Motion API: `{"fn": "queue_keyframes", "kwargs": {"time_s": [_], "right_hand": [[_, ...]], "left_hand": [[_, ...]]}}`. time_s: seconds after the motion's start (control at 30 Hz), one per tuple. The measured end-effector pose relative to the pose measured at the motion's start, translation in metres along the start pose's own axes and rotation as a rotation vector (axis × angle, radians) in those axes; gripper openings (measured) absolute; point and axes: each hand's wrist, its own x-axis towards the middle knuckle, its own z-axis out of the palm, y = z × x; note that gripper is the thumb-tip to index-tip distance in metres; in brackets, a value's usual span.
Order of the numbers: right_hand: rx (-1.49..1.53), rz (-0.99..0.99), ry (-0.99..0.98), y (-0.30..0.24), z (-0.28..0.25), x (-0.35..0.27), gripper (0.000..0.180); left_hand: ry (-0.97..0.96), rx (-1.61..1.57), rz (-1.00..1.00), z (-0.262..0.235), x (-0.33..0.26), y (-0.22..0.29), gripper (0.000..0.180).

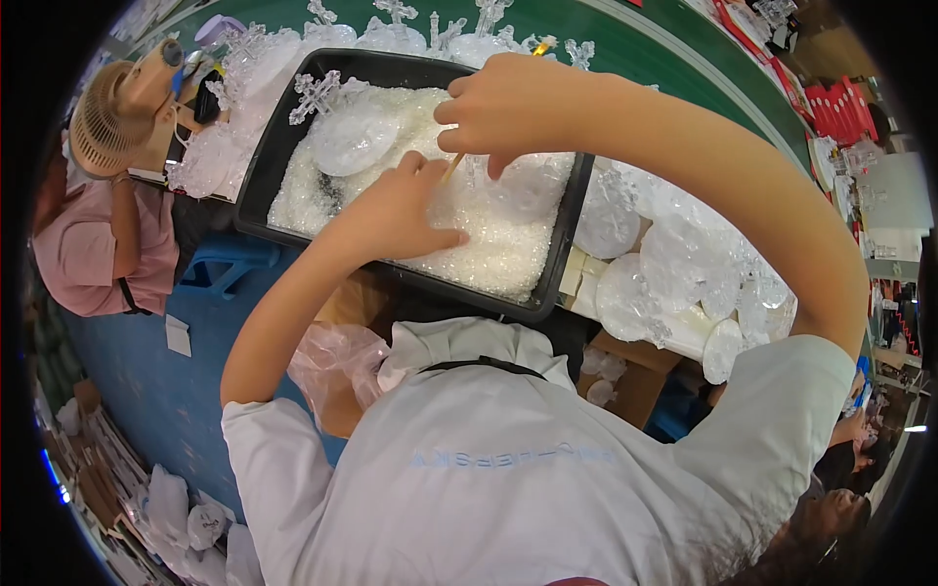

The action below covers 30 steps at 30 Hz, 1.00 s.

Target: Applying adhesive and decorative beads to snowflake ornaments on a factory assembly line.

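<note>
My right hand (498, 107) reaches over a black tray from the right, its fingers closed round a thin wooden stick (452, 166). The stick's lower end shows below those fingers, close to my left index finger. My left hand (401, 210) lies low over white glittery flakes (498, 259), thumb stretched away from the fingers. Just right of it, a clear plastic disc piece (528, 190) rests in the flakes, partly hidden under my right hand. Another clear disc (357, 137), with a snowflake-shaped top (315, 96), lies at the tray's far left.
The black tray (256, 200) stands at the table edge before me. Clear ornaments (611, 220) crowd its right side, and more (469, 47) line its far side. At left are a beige fan (103, 117), a seated person in pink (103, 234) and a blue stool (225, 262).
</note>
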Motion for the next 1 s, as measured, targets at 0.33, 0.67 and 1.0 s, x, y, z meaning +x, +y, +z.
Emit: {"fn": "queue_keyframes", "kwargs": {"time_s": [0.33,0.67,1.0], "right_hand": [[0.025,0.193,0.005,-0.01,0.007,0.004,0.031],[0.042,0.463,0.019,-0.023,0.001,-0.008,0.015],[0.044,0.664,0.229,-0.067,-0.017,-0.037,0.006]], "left_hand": [[-0.092,-0.366,-0.196,-0.002,0.006,0.017,0.09],[-0.064,-0.389,-0.127,-0.004,-0.003,0.015,0.076],[0.04,-0.818,-0.155,-0.029,0.029,-0.006,0.061]]}}
